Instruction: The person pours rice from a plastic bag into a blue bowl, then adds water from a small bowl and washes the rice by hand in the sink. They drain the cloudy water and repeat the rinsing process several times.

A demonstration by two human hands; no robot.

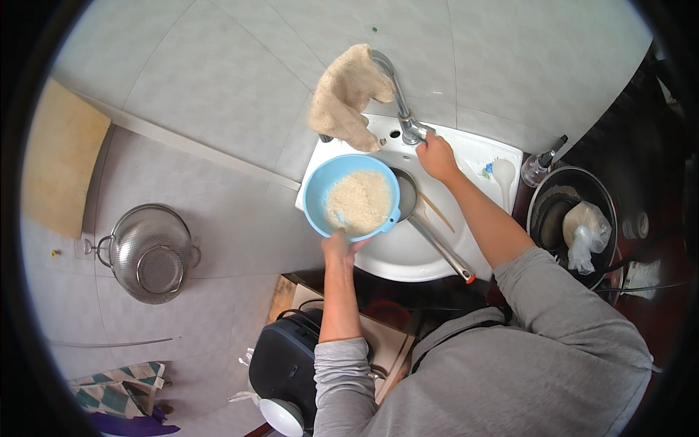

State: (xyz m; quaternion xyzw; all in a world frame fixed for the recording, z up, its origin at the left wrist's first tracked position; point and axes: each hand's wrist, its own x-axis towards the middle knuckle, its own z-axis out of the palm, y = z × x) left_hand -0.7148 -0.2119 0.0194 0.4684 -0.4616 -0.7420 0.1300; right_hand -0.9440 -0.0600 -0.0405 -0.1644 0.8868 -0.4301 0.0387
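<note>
A light-blue plastic bowl [315,206] with pale rice [360,201] in it is held over the left part of a white sink [382,261]. My left hand [339,250] grips its near rim, thumb on the inside. At the back of the sink, my right hand [438,158] is closed around the handle at the base of a chrome faucet [394,90]. A beige cloth [349,93] hangs over the spout and hides its end. Partly under the bowl, a metal pan [407,191] sits in the basin, its long handle crossing the front rim.
A chopstick [437,212] lies in the basin. On the sink's right ledge rests a white spoon [503,177]. Farther right is a dark wok [538,188] containing a plastic bag [587,232]. A steel colander [147,254] hangs at left, above a black appliance [286,355] and a white bowl [281,418].
</note>
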